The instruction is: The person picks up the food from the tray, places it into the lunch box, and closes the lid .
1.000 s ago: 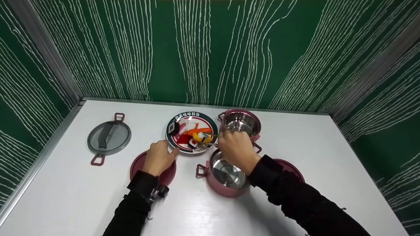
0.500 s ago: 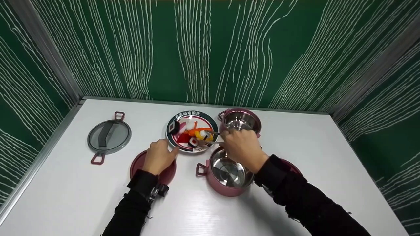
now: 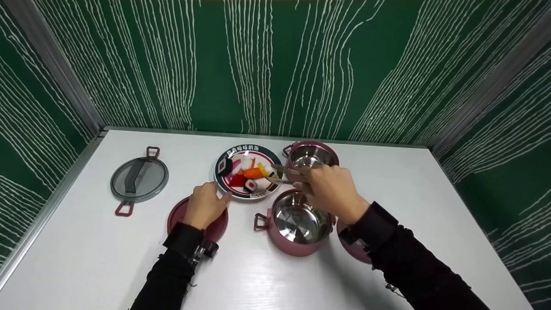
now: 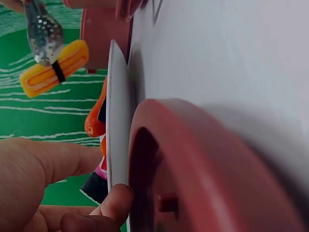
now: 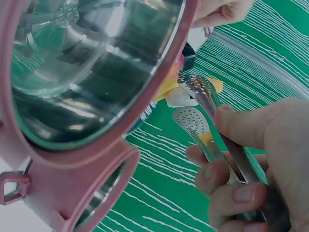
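Observation:
My right hand (image 3: 329, 189) grips metal tongs (image 5: 200, 89) with perforated tips. A toy sushi piece (image 4: 72, 63), yellow with white and a black band, is at the tong tips, raised over the plate in the left wrist view. My left hand (image 3: 207, 206) pinches the near-left rim of the round plate (image 3: 220, 184) between thumb and fingers. On the plate lie an orange toy piece (image 3: 253, 173), a red piece (image 3: 236, 181), and black-edged sushi rolls (image 3: 224, 166). Beneath my left hand is a dark red round lid (image 3: 219, 226).
A pink pot (image 3: 292, 247) stands open below my right hand, its steel inside bare. Behind it stands a smaller pot (image 3: 316, 150). Another dark red round piece (image 3: 353, 249) lies partly under my right sleeve. A glass lid (image 3: 150, 178) with side handles lies at left.
My right hand has moved right with the tongs, and the yellow sushi piece has shifted with them. My left hand stays at the plate's rim. The whole view has drifted slightly.

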The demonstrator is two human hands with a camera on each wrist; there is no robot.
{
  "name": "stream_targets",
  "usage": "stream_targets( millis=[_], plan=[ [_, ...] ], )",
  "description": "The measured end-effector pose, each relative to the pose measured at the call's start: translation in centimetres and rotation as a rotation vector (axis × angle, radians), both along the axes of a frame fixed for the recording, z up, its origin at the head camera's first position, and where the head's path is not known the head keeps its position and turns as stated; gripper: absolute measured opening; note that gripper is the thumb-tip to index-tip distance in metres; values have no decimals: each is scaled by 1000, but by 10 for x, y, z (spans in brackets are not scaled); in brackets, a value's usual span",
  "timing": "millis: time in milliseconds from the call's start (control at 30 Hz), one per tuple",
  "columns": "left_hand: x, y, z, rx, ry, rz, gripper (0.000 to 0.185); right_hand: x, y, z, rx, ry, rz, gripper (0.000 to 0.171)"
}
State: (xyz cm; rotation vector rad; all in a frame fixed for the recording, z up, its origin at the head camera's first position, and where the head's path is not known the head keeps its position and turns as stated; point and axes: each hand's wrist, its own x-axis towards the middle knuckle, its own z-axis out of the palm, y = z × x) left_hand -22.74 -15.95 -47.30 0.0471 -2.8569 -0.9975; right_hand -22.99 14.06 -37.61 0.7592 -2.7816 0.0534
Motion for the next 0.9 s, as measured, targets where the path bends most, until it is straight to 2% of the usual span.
stream_targets(
  millis=[233,367,600,800,900],
  plan=[
    [1,-1,-1,7,17,2,39,10,13,10,-70,-56,3,35],
    [2,-1,-1,13,28,-2,38,19,24,16,-107,-66,6,31],
    [3,-2,-1,12,-6,-1,41,36,43,19,-178,-130,10,29],
    [1,-1,1,12,-13,-4,41,49,56,20,-201,-166,11,34],
    [1,0,1,10,-14,-9,41,54,62,20,-194,-215,7,34]
  ],
)
